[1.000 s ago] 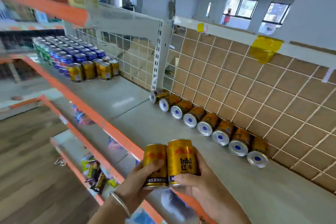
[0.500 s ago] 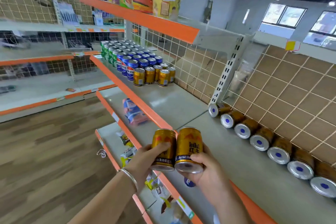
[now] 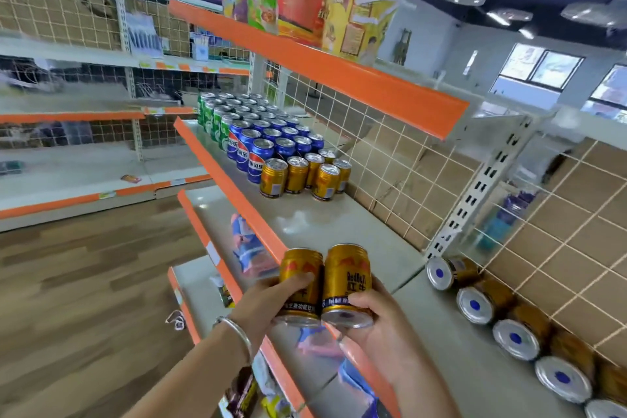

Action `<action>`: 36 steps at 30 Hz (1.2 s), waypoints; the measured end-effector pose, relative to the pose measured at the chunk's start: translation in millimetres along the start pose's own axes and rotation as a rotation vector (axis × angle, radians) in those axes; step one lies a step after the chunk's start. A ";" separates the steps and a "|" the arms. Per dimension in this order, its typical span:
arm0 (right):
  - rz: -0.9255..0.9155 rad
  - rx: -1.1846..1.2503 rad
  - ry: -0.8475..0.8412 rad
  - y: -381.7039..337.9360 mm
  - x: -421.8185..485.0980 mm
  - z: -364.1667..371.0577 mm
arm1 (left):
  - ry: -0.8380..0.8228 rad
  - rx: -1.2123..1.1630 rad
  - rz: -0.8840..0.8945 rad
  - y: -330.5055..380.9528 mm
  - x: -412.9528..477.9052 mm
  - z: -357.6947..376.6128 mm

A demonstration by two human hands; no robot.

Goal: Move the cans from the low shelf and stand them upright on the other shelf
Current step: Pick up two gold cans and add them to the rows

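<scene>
Left hand (image 3: 268, 302), steel bangle at the wrist, grips a gold metal drink can (image 3: 300, 283); right hand (image 3: 376, 326) grips a second gold Red Bull can (image 3: 346, 282), the two upright, side by side and touching above the orange shelf edge (image 3: 244, 204). Further back, gold cans (image 3: 302, 176) stand upright beside blue cans (image 3: 261, 149). At right, gold cans on their sides (image 3: 475, 304) line the grey shelf (image 3: 451, 349).

One head-worn camera is looking forward and down along the shelf (image 3: 339, 224) (wide-angle, edges bending), sitting close above both hands.
</scene>
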State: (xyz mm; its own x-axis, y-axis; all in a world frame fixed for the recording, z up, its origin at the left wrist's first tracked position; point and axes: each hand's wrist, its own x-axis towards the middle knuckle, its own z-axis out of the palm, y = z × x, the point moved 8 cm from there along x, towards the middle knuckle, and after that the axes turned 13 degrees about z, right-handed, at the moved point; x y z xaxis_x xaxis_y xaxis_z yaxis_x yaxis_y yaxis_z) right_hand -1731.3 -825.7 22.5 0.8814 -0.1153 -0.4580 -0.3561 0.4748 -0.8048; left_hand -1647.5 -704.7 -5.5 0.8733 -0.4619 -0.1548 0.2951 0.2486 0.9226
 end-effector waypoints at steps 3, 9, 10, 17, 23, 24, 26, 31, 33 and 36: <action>0.085 0.029 0.043 -8.7 30.0 -2.3 | 0.044 -0.021 -0.005 4.0 33.3 -5.1; 0.126 0.072 0.198 -31.0 72.9 -11.2 | 0.105 -0.108 -0.073 -2.3 79.9 -11.2; 0.146 0.063 0.224 -32.4 80.0 -13.4 | 0.094 -0.113 -0.079 -2.9 87.9 -12.0; 0.164 0.045 0.232 -44.2 121.9 -17.0 | 0.011 -0.017 -0.112 6.2 138.3 -20.0; 0.113 0.010 0.347 -64.4 172.1 -30.2 | -0.003 0.047 -0.090 18.9 184.1 -37.6; 0.103 0.014 0.372 -68.0 181.5 -31.8 | -0.007 0.060 -0.078 22.5 191.8 -40.7; 0.061 0.010 0.425 -75.8 202.2 -34.3 | -0.027 0.088 -0.044 29.9 205.8 -47.1; -0.123 -0.195 0.579 -96.2 249.7 -29.2 | -0.134 0.159 0.019 42.5 234.6 -59.8; -0.201 -0.299 0.602 -104.3 261.5 -16.1 | -0.165 0.248 0.082 47.2 248.4 -66.0; -0.351 -0.465 0.668 -117.3 273.1 -1.9 | -0.224 0.369 0.160 49.2 266.5 -73.3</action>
State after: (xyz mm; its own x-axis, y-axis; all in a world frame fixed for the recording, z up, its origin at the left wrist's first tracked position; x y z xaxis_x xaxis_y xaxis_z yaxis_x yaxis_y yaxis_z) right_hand -1449.3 -914.6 -8.8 0.6505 -0.7418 -0.1632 -0.3173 -0.0701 -0.9457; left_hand -1371.8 -753.1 -27.3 0.7791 -0.6254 0.0427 -0.0302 0.0307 0.9991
